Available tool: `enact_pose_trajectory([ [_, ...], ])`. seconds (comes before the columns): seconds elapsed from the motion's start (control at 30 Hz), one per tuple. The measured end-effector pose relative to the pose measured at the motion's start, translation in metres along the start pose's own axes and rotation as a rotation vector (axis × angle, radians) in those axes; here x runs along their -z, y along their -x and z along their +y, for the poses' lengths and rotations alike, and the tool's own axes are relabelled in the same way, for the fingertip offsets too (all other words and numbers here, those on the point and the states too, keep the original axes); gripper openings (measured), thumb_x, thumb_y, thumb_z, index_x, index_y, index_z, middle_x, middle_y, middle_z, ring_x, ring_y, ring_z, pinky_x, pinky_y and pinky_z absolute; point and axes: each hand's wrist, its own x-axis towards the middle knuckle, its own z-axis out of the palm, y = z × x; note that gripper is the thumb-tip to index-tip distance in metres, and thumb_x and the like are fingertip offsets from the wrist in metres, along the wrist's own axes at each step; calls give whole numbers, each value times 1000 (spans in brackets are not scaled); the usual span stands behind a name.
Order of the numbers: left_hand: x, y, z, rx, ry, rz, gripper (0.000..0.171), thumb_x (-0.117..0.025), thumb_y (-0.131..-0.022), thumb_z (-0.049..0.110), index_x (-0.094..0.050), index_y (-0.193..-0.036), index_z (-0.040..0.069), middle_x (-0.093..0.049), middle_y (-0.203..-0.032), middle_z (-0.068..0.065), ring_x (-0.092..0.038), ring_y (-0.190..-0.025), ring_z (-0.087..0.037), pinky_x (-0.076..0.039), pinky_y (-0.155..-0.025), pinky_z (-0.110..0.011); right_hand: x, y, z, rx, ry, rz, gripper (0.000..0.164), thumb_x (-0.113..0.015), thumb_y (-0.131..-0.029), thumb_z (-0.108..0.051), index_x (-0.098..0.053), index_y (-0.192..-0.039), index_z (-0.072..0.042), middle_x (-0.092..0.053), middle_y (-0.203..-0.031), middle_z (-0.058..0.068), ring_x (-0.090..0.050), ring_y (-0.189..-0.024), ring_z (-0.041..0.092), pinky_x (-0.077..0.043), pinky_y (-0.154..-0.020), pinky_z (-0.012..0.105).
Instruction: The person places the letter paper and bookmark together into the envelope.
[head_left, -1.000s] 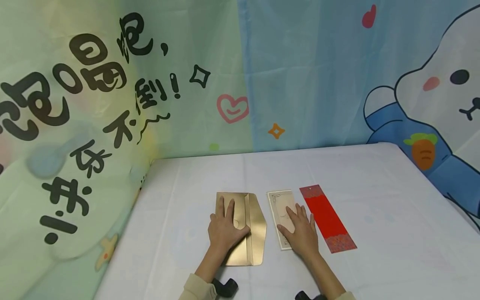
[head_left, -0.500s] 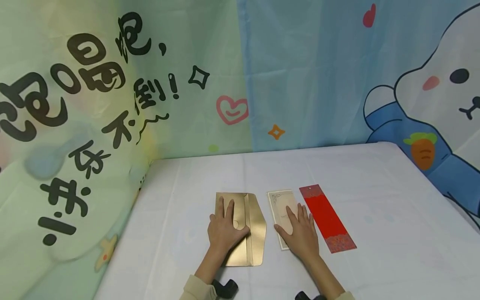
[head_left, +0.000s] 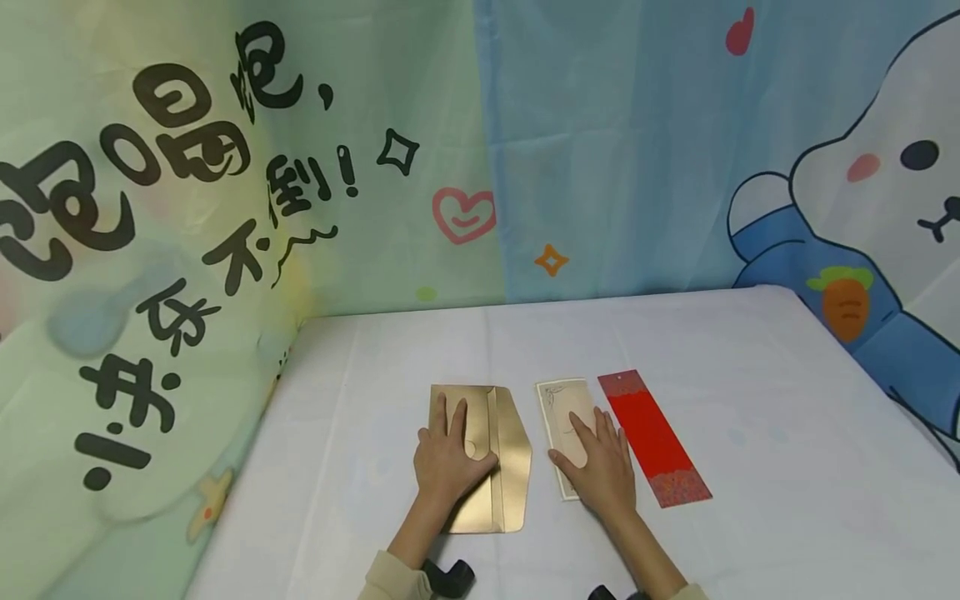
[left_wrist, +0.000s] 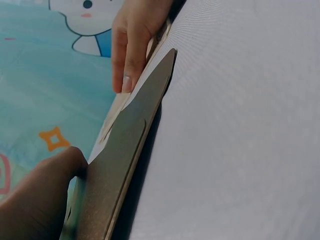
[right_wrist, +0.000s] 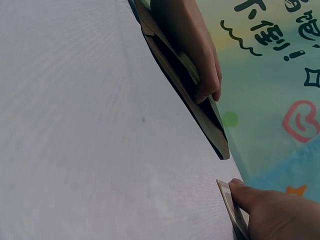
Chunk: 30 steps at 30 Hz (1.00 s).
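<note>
A gold envelope (head_left: 513, 467) with its flap spread to the right lies on the table. On it rests my left hand (head_left: 447, 462), fingers extended and thumb out to the side. To the right, my right hand (head_left: 606, 471) lies with spread fingers on a cream card-like piece (head_left: 558, 417) with a pale border and a fine printed ornament, covering its lower right part. The left wrist view shows the envelope (left_wrist: 120, 145) edge-on, its flap raised a little off the cloth. In the right wrist view my right thumb touches the card's edge (right_wrist: 225, 197).
Just right of my right hand a red strip (head_left: 660, 442) with patterned ends lies slanted. A white cloth (head_left: 787, 433) covers the table. Printed curtains (head_left: 637, 150) hang behind the table and along its left side. Black wrist mounts (head_left: 450, 577) show below the hands.
My right thumb has shifted slightly left on the cream card. The left hand, the envelope and the red strip stay where they were.
</note>
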Motion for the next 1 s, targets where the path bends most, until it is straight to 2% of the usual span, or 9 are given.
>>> enact_pose_trajectory([
  [0.33,-1,-4,3,12,-7,-4,90,-59,-62,61,-39,-141,23,-22,-150,-8,-42,-69,-25,-29,-43,-26,-2,-6,4,50,-10,72,70,-80,-67,-30,-56,-127,-4,-35,-140,27,-38,-121,44,-17,-100,59],
  [0.47,-2,-5,4,19,-6,-1,90,-59,-62,62,-39,-141,23,-22,-150,-8,-42,-69,-25,-29,-43,-26,-2,-9,6,78,5,112,69,-82,-64,-30,-58,-125,-5,-36,-139,27,-45,-105,41,-26,-87,55],
  [0.6,-3,-4,3,22,-8,-6,90,-59,-62,62,-39,-141,24,-22,-150,-7,-42,-69,-25,-29,-43,-26,-3,-7,5,84,8,137,67,-84,-63,-28,-61,-122,-7,-35,-140,26,-44,-93,36,-28,-76,48],
  [0.73,-3,-2,1,21,-9,-5,90,-59,-61,62,-39,-141,24,-23,-150,-8,-42,-69,-25,-29,-43,-26,-3,-5,3,74,-25,152,61,-83,-64,-20,-63,-120,-6,-34,-140,26,-42,-85,32,-27,-69,42],
  [0.87,-3,-2,0,14,-13,-2,90,-57,-62,63,-39,-141,23,-22,-150,-7,-41,-68,-24,-28,-43,-26,-3,-6,3,64,-61,171,53,-80,-68,-13,-64,-118,-5,-39,-137,25,-40,-79,30,-28,-65,39],
  [1.0,-3,-3,0,9,-8,3,89,-57,-62,62,-40,-141,23,-22,-151,-7,-40,-67,-24,-28,-42,-26,0,-7,1,29,-129,174,46,-77,-71,-7,-65,-115,-4,-46,-130,23,-42,-85,32,-33,-66,40],
])
